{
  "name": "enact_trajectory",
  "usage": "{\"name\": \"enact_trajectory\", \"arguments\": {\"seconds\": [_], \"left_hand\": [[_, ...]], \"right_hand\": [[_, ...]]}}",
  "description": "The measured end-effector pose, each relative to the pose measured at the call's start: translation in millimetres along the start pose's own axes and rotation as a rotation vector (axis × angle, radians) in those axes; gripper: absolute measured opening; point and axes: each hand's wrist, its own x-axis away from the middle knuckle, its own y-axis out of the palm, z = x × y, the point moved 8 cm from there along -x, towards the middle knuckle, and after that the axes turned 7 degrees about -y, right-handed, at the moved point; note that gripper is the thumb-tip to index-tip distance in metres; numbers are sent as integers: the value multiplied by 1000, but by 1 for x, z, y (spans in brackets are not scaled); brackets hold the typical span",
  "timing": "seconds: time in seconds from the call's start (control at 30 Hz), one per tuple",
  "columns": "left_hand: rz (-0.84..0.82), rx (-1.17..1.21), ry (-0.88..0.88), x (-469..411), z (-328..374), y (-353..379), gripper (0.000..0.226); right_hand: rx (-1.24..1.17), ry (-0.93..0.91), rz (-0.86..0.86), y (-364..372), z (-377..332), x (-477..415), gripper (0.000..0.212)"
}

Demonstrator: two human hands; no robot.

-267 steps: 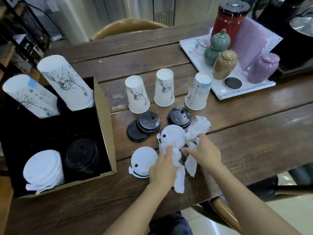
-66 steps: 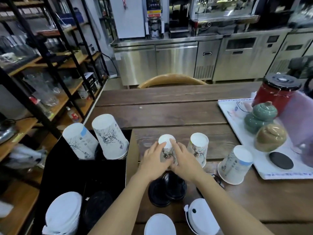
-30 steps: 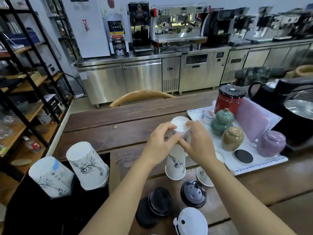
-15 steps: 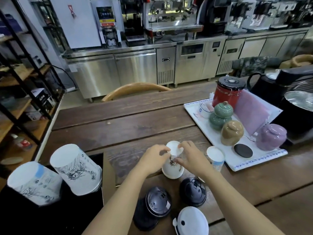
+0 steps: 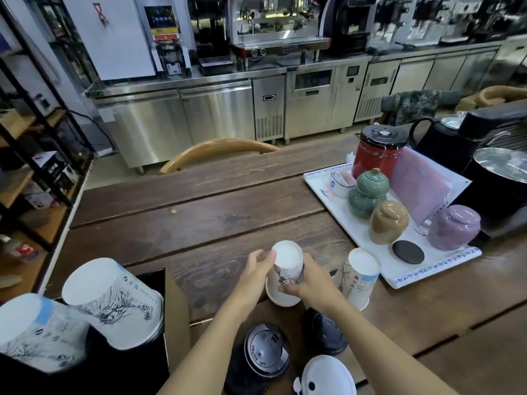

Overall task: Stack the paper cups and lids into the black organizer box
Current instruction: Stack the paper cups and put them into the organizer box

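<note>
An upside-down stack of white printed paper cups [image 5: 286, 267] stands on the wooden table [image 5: 199, 218]. My right hand [image 5: 309, 283] grips its right side near the rim. My left hand [image 5: 256, 266] touches its left side with fingers spread. A single inverted cup [image 5: 358, 276] stands just right of it. Black lids [image 5: 266, 352] [image 5: 323, 332] and a white lid [image 5: 328, 376] lie in front. The black organizer box [image 5: 154, 280] at the lower left holds two tilted cup stacks [image 5: 114, 300] [image 5: 37, 332].
A white tray [image 5: 336, 206] at the right carries a red canister [image 5: 379, 151], ceramic jars [image 5: 389, 220] and a black coaster [image 5: 407, 252]. Black kettles stand beyond it. A wooden chair back [image 5: 216, 151] lies past the table's far edge. Shelving lines the left.
Both hands lifted one cup and brought it down over another, so two cups now form one stack on the table. The camera view tilted up, then settled.
</note>
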Motion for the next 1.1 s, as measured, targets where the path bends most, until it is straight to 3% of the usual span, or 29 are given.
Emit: {"name": "enact_trajectory", "arguments": {"seconds": [0.1, 0.23, 0.37, 0.6, 0.73, 0.83, 1.1], "left_hand": [[47, 67, 110, 12, 21, -8, 54], [80, 163, 290, 39, 73, -11, 66], [34, 127, 467, 67, 124, 7, 64], [-108, 46, 554, 79, 151, 70, 67], [-178, -7, 544, 73, 138, 105, 61], [-210, -94, 540, 62, 125, 124, 70], [-212, -139, 551, 49, 121, 127, 52]], "right_hand": [[-42, -113, 106, -15, -29, 0, 55], [-107, -280, 244, -50, -73, 5, 55], [-70, -453, 341, -99, -104, 18, 78], [-27, -398, 446, -162, -80, 48, 96], [-18, -373, 420, -173, -53, 63, 96], [9, -296, 414, -170, -29, 66, 94], [-82, -287, 424, -170, -9, 54, 84]]}}
